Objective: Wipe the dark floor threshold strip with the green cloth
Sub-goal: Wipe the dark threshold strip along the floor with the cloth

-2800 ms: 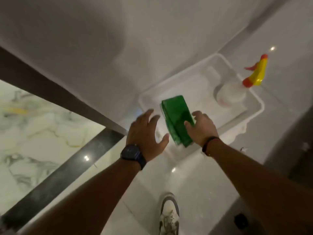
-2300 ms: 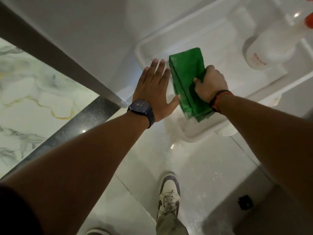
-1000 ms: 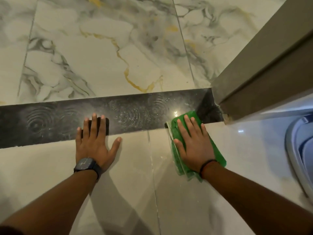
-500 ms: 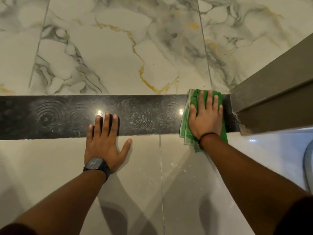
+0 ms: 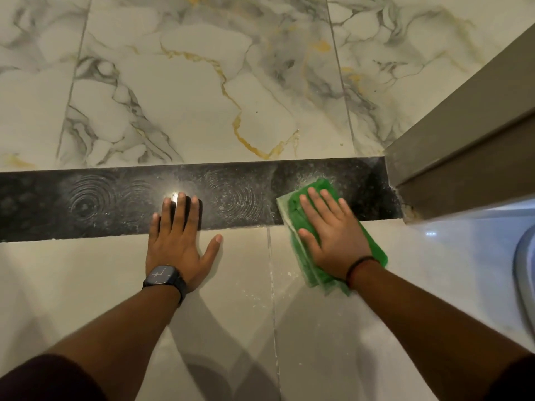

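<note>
The right hand (image 5: pixel 333 233) lies flat, fingers spread, on the cloth (image 5: pixel 307 253), half on the strip (image 5: pixel 246 195)'s right end, while the left hand (image 5: pixel 176 235) braces open-palmed: press evenly, sweeping left through the dusty rings.

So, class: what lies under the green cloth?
The cloth lies partly on the dark strip, partly on the pale tile. The right hand presses it flat; whatever is beneath is hidden.
</note>
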Demonstrator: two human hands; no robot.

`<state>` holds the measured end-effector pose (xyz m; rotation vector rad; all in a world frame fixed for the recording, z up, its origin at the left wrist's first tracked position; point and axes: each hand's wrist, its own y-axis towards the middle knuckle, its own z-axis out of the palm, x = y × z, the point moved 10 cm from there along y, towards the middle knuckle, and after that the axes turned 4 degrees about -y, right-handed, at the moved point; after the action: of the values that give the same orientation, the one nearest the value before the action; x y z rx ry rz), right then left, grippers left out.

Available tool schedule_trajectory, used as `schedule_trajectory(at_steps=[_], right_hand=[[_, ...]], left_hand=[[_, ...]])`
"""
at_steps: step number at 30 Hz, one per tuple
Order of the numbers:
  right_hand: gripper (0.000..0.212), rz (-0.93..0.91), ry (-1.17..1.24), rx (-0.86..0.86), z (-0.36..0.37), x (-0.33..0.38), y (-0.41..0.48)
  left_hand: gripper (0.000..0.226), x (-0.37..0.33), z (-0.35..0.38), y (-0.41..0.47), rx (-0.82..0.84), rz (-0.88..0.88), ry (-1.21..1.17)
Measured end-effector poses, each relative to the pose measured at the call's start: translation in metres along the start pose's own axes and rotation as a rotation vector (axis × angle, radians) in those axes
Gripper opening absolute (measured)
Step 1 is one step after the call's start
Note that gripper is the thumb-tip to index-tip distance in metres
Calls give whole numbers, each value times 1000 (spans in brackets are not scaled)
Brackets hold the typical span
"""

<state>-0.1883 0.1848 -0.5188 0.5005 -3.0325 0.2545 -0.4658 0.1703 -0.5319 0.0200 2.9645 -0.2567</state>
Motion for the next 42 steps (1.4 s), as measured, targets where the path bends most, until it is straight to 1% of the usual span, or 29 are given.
schedule_trajectory(at_steps=[3, 6, 10, 13, 15, 17, 20, 23, 26, 31, 35, 38, 42], right_hand=[[62, 132, -47, 17, -3, -39, -2], [63, 290, -31, -4, -11, -62, 8], [62, 424, 18, -64, -19, -60, 28], [61, 492, -3, -45, -16, -50, 46], [61, 483, -1, -33, -15, -36, 61], [62, 410, -9, -26, -15, -10, 77], [61, 201, -30, -13, -11, 51, 97], [60, -27, -13, 3, -4, 106, 89], [59, -111, 12, 10, -1, 113, 68], [59, -106, -28, 22, 4, 75, 31], [58, 68, -43, 7, -1, 26, 19], [58, 166, -44, -10, -4, 23, 28], [58, 257, -10, -21, -7, 35, 52]], left_hand=[[82, 0, -2, 0, -15, 4, 5], [82, -3, -2, 0, -24, 12, -2], [84, -2, -3, 2, -38, 14, 0], [84, -3, -3, 2, -51, 15, -7], [84, -2, -4, 0, -61, 12, -6], [85, -2, -4, -2, -70, 13, -5], [87, 3, -3, -3, -72, -19, 11], [88, 16, -3, -8, -78, -86, -3], [88, 38, -5, -14, -72, -131, -16], [86, 74, -12, -20, -71, -197, 0], [85, 113, -20, -27, -95, -274, -14], [85, 136, -24, -29, -122, -330, -35], [85, 140, -24, -27, -134, -339, -45]])
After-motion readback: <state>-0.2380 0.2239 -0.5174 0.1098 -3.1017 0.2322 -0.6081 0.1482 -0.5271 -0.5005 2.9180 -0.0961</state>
